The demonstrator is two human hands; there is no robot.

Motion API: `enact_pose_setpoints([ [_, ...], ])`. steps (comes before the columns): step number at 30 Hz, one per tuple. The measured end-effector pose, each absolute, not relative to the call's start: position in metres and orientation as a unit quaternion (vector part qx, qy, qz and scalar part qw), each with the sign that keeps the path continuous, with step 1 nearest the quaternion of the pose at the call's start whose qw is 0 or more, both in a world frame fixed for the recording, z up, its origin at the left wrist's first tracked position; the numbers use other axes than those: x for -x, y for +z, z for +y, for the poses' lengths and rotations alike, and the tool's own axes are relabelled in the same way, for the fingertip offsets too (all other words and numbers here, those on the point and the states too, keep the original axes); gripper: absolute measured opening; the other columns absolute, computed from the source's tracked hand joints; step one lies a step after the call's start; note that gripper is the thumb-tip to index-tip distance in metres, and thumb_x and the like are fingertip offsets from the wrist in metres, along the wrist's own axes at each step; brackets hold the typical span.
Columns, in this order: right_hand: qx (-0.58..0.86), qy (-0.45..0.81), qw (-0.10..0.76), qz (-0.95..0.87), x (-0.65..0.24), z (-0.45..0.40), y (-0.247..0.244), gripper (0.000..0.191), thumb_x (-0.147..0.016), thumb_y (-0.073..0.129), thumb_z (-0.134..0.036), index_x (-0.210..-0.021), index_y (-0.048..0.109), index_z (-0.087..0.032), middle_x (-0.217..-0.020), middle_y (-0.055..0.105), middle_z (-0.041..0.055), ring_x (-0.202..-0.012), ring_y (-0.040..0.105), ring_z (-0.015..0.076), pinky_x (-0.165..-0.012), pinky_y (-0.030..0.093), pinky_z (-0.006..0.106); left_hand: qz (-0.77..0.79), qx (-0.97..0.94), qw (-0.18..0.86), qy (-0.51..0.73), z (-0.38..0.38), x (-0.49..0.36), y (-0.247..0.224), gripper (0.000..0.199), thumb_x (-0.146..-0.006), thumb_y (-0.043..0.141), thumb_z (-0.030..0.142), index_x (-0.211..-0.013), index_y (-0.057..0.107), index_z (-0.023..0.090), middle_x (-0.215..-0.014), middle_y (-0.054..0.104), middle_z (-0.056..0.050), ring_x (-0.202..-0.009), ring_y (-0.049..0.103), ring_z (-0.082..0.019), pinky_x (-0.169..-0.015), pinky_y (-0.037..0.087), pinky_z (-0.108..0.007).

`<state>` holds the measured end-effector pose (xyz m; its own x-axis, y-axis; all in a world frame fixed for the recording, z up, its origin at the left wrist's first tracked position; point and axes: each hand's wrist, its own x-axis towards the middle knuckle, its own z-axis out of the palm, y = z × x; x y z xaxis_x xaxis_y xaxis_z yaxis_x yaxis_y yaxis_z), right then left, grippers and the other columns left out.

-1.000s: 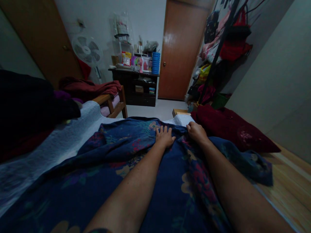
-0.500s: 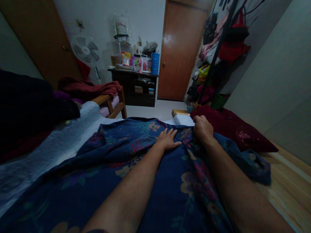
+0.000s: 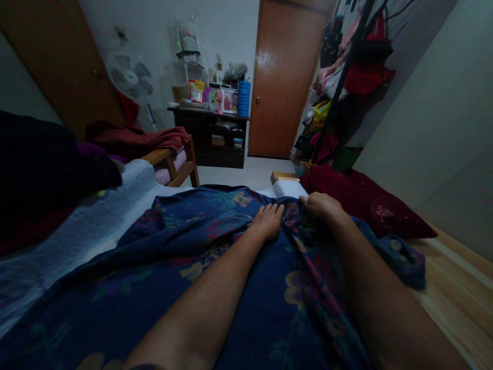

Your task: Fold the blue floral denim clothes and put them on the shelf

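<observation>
A large dark blue floral cloth point(image 3: 262, 288) lies spread out in front of me, wrinkled along its middle. At its right a loose, sleeve-like end point(image 3: 406, 262) lies on the wooden surface. My left hand point(image 3: 267, 221) rests on the cloth near its far edge, fingers stretched forward and slightly bent, thumb tucked out of sight. Just to the right, my right hand point(image 3: 323, 206) pinches the far edge of the cloth between thumb and fingers. Folds run from that pinch back toward me.
A dark red pillow point(image 3: 370, 205) lies just beyond my right hand. White bedding point(image 3: 131, 190) with dark clothes point(image 3: 50, 159) is at the left. Farther off are a wooden chair point(image 3: 188, 169), a fan point(image 3: 133, 77), a dark cabinet point(image 3: 208, 141) and a door point(image 3: 283, 82). A dark pole point(image 3: 342, 82) stands right.
My left hand's fingers have drawn closer together and bent, and its thumb has gone from view. My right hand has turned and shifted slightly down, still pinching the edge. The view has shifted slightly.
</observation>
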<state>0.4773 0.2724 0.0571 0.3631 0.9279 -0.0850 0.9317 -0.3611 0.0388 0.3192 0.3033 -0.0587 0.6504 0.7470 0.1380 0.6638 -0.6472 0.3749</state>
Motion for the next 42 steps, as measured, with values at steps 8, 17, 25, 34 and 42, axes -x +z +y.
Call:
enact_pose_setpoints([
  [8,-0.799,-0.029,-0.027,0.6,-0.49,0.27,0.073,0.029,-0.087,0.051,-0.021,-0.104,0.073,-0.014,-0.106,0.072,0.0133,-0.094,0.068,0.0206,-0.071,0.043,0.023,0.359,-0.902,0.18,0.155,0.312,-0.314,-0.066,0.05,-0.094,0.038,0.033,-0.142,0.041,0.016,-0.15,0.041,-0.014,-0.139,0.036,-0.026,-0.114,0.026,-0.04],
  [17,-0.731,-0.124,0.146,0.655,-0.478,0.263,0.08,0.041,-0.088,0.056,-0.044,-0.1,0.075,-0.009,-0.101,0.073,0.0139,-0.084,0.067,0.0192,-0.064,0.044,0.024,0.363,-0.904,0.173,0.146,0.311,-0.314,-0.069,0.076,-0.085,0.042,0.069,-0.139,0.043,0.016,-0.15,0.039,-0.018,-0.14,0.032,-0.033,-0.113,0.024,-0.042],
  [25,-0.712,-0.073,0.168,0.677,-0.476,0.261,0.079,0.032,-0.081,0.066,-0.032,-0.105,0.073,-0.013,-0.103,0.073,0.0112,-0.087,0.067,0.0204,-0.066,0.045,0.023,0.356,-0.919,0.132,0.106,0.309,-0.312,-0.065,0.087,-0.084,0.03,0.077,-0.145,0.033,0.016,-0.153,0.035,-0.016,-0.141,0.031,-0.032,-0.113,0.026,-0.044],
  [34,-0.739,-0.013,0.084,0.668,-0.498,0.27,0.072,0.028,-0.087,0.055,-0.035,-0.101,0.073,-0.019,-0.105,0.071,0.0109,-0.092,0.066,0.0223,-0.074,0.045,0.027,0.369,-0.917,0.139,0.064,0.307,-0.313,-0.059,0.091,-0.085,0.028,0.076,-0.149,0.026,0.012,-0.157,0.026,-0.018,-0.146,0.021,-0.031,-0.116,0.02,-0.043],
  [42,-0.824,0.077,-0.067,0.558,-0.5,0.262,0.066,0.031,-0.091,0.044,-0.037,-0.106,0.069,-0.025,-0.108,0.07,0.0116,-0.097,0.065,0.0266,-0.072,0.046,0.032,0.373,-0.912,0.155,0.072,0.31,-0.313,-0.064,0.095,-0.081,0.027,0.081,-0.153,0.019,0.018,-0.159,0.02,-0.018,-0.146,0.02,-0.034,-0.115,0.021,-0.048],
])
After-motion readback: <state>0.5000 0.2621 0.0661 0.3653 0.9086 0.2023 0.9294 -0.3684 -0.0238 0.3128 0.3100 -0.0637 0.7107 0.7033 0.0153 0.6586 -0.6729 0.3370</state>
